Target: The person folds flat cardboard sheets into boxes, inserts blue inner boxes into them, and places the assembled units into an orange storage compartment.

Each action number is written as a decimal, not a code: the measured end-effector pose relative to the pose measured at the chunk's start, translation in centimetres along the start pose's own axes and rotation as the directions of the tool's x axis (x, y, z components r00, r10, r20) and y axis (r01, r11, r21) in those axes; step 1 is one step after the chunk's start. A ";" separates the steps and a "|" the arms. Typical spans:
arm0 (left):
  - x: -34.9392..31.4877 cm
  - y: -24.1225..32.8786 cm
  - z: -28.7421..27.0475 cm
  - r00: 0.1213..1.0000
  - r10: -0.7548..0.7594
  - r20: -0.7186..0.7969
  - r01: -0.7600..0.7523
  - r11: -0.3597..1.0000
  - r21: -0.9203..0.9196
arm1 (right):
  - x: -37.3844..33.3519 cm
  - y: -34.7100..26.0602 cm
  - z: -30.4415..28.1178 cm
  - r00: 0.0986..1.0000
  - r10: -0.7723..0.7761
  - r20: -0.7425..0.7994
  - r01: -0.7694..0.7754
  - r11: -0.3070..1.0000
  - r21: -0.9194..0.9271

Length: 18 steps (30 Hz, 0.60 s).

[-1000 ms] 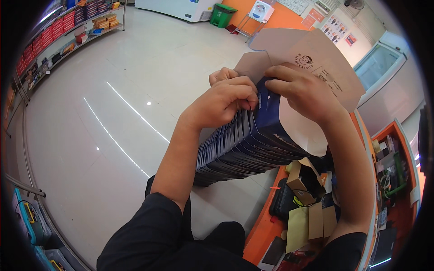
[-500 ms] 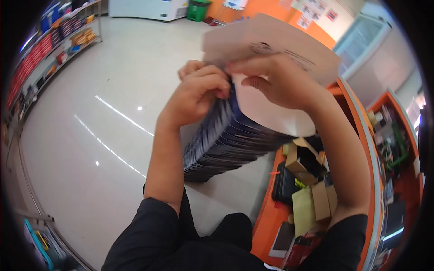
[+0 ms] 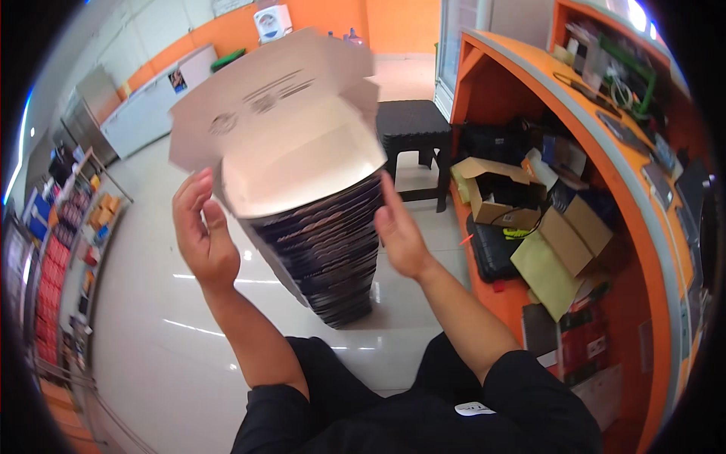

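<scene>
A tall stack of nested cardboard boxes [image 3: 325, 242] with dark blue edges stands on the floor in front of me. The top cardboard box [image 3: 302, 163] shows its plain light-brown inside, and its printed lid flap is raised, leaning to the far left. At the stack's upper left corner my left hand [image 3: 208, 234] is held with fingers loosely bent and apart, gripping nothing. My right hand [image 3: 404, 234] lies along the upper right side, fingers stretched out and thumb apart; its fingertips are partly hidden by the stack's edge.
Just behind the stack to the right is a black stool [image 3: 414, 125]. An orange shelf unit [image 3: 491, 295] on the right holds an open carton [image 3: 503, 200], a black case [image 3: 488, 250] and folded card. Stocked shelves [image 3: 53, 295] line the left side.
Both hands have parted from the top box's far left corner to opposite sides of the stack. The raised flap now leans left, and the view has turned right.
</scene>
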<state>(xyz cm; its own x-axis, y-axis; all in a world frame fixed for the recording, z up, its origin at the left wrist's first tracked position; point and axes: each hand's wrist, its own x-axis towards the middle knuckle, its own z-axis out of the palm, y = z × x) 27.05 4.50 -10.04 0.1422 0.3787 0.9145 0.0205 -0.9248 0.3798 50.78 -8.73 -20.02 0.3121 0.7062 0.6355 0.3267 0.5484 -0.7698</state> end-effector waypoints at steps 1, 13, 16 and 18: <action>0.5 1.2 -0.2 0.999 0.035 0.009 -0.035 0.999 -0.004 | -0.2 -1.1 0.9 1.000 0.001 0.026 -0.002 0.999 0.038; 11.2 10.4 8.6 0.420 0.055 0.906 -0.542 0.816 0.201 | -2.7 -2.8 1.8 0.985 -0.167 -0.036 0.157 0.969 -0.189; 11.2 8.4 9.6 0.354 0.037 0.934 -0.616 0.761 0.204 | -2.9 -2.7 1.3 0.979 -0.197 -0.043 0.184 0.960 -0.210; 11.5 8.1 9.8 0.375 -0.046 0.926 -0.545 0.797 0.261 | -2.9 -2.7 1.1 0.978 -0.205 -0.047 0.191 0.958 -0.215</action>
<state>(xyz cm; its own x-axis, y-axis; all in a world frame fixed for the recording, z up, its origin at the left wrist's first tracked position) 38.56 0.99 2.16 0.9686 0.1524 0.1966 0.1969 -0.9526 -0.2319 47.98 -11.79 -19.84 0.2795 0.5568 0.7822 0.5644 0.5638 -0.6030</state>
